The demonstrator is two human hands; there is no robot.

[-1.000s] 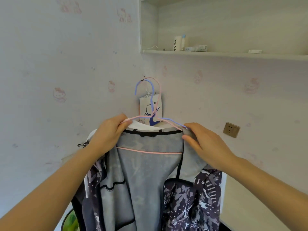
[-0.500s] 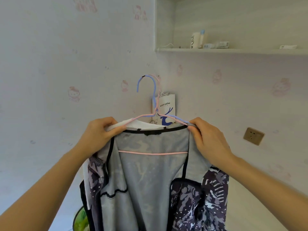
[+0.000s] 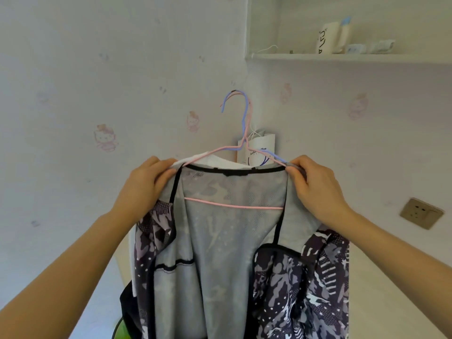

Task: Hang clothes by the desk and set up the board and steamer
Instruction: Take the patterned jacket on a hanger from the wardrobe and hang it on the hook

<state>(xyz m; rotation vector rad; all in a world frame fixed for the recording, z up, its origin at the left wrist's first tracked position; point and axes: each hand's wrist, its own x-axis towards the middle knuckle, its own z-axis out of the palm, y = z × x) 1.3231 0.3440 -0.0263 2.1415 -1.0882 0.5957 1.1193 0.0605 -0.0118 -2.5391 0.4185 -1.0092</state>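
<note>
Patterned grey jacket (image 3: 227, 253) hangs open before the wall, below the shelf (image 3: 342, 57), on pink hanger (image 3: 234, 206) paired with blue hanger (image 3: 244, 118); left hand (image 3: 144, 184) pinches its left shoulder, right hand (image 3: 315, 187) pinches its right shoulder.

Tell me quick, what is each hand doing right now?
Left hand: pinches the left shoulder of the jacket where it sits on the pink hanger.
Right hand: pinches the jacket's right shoulder at the hanger's end.
</note>
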